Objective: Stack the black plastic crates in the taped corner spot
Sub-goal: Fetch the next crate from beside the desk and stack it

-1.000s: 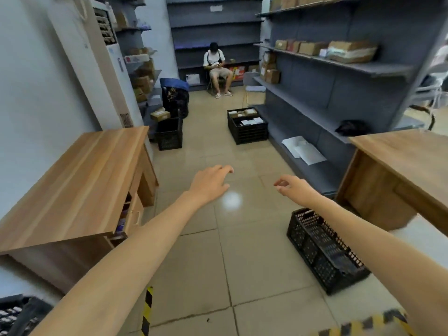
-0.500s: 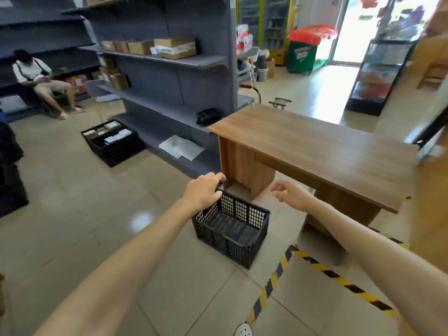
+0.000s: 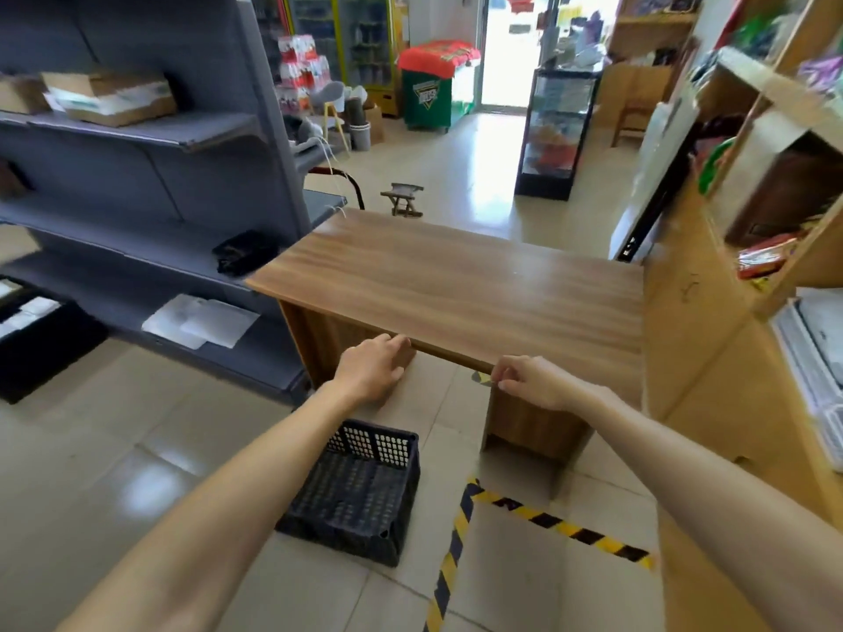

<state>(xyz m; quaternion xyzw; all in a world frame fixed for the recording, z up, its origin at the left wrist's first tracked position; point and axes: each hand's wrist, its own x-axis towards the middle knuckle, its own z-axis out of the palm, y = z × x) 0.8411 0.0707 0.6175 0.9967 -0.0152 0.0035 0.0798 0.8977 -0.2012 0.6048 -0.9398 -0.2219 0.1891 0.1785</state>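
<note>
The yellow-and-black tape [image 3: 456, 531] marks a corner on the floor. The black crate [image 3: 360, 490] sits empty on the floor just outside it, on the left side, with its long way pointing off toward the wooden table [image 3: 456, 285]. Both hands hang above it and hold nothing. The left hand [image 3: 372, 369] is nearer, past the crate's far edge, fingers loosely together. The right hand [image 3: 531, 380] is off to the right, fingers curled. I think the crate must go right, into the tape.

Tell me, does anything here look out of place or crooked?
The black crate sits on the floor outside the yellow-black tape, left of the marked spot and turned at an angle to it. Nothing looks spilled or broken.
</note>
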